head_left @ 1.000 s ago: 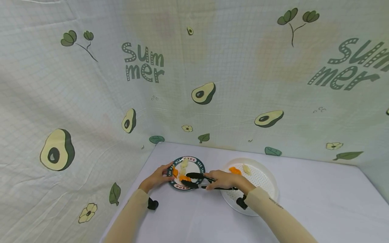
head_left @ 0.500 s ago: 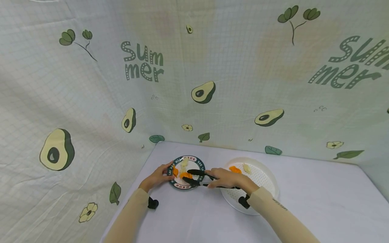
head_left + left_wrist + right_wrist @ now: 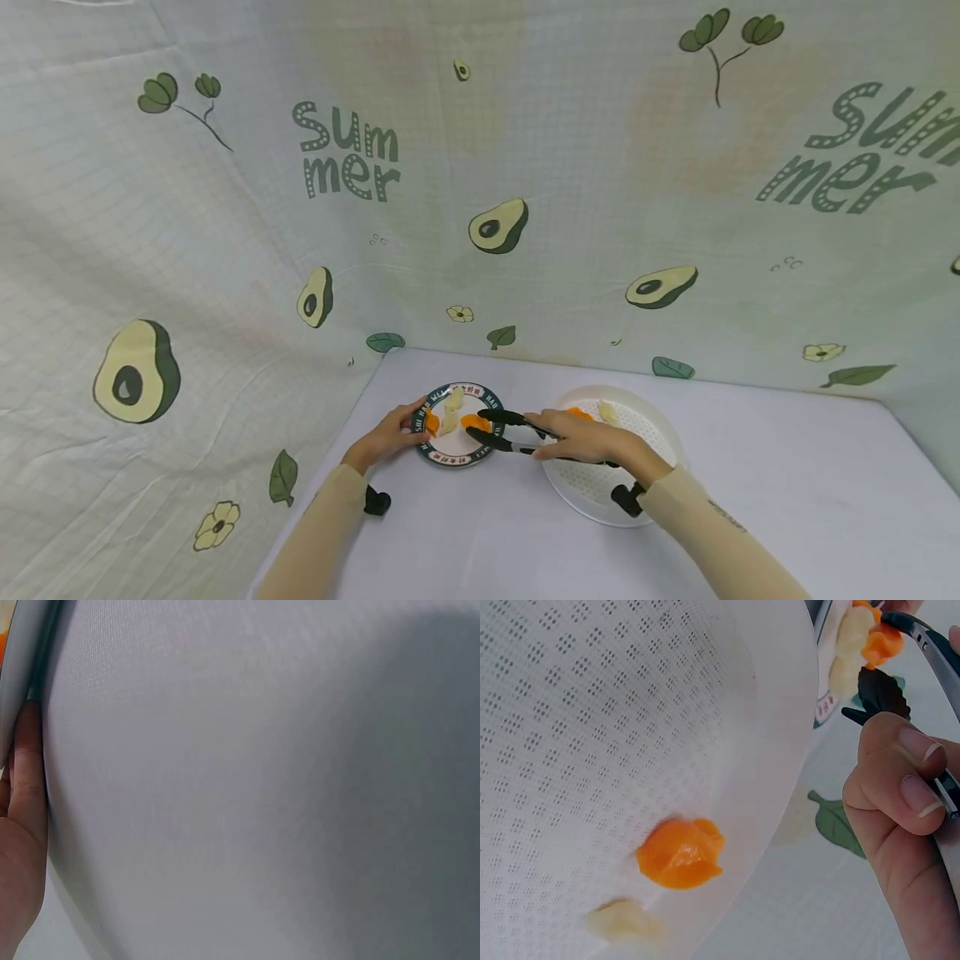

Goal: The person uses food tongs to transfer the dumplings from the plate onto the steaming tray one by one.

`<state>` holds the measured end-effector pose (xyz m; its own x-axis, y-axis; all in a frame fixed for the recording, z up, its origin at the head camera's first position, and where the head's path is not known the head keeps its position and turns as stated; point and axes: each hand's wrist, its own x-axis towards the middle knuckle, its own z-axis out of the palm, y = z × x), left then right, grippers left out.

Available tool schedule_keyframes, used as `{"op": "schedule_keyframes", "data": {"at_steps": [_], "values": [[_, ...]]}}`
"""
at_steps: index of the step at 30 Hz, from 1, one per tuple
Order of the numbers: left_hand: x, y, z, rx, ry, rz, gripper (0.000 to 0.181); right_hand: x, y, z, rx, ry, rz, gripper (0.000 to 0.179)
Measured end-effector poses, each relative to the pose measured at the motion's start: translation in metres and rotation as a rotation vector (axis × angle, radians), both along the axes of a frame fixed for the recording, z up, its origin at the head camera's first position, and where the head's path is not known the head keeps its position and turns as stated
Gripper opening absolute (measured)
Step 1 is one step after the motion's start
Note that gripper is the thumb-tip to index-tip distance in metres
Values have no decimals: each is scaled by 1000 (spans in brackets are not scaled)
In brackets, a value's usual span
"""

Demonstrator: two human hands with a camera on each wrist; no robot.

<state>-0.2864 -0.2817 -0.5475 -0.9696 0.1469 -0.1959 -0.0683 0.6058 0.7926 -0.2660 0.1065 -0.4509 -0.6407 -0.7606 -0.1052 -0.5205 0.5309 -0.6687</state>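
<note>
Left wrist view catches just a sliver of the left hand (image 3: 22, 840), its fingertips tucked out of sight against the plate (image 3: 455, 459). Over in the head view, that hand is gripping the plate's rim, and the plate sits right at its fingers, between the two hands. Now the right hand (image 3: 573, 437): clasped round black-tipped tongs (image 3: 491, 440), covering their middle, while the right wrist view cuts them off at its edge. Beyond its fingers, the tongs' tips stand apart around an orange piece (image 3: 473, 422) on the plate; whether both touch it, I can't tell. Closer to the left hand, pale pieces (image 3: 454, 400) and another orange piece (image 3: 431, 423) lie on the plate. Below the right hand spreads a perforated white tray (image 3: 588, 483), holding a third orange piece (image 3: 681, 853) and a blurry pale piece (image 3: 626, 921).
</note>
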Motion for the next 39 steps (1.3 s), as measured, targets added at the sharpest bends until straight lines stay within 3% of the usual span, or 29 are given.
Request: {"op": "schedule_keyframes", "data": {"at_steps": [17, 30, 39], "values": [[4, 2, 5, -25, -1, 26, 81, 15, 70, 15, -7, 92, -55, 76], [3, 1, 0, -29, 3, 22, 82, 26, 100, 16, 4, 129, -91, 78], [2, 3, 1, -34, -7, 19, 82, 33, 115, 15, 13, 83, -120, 79]]}}
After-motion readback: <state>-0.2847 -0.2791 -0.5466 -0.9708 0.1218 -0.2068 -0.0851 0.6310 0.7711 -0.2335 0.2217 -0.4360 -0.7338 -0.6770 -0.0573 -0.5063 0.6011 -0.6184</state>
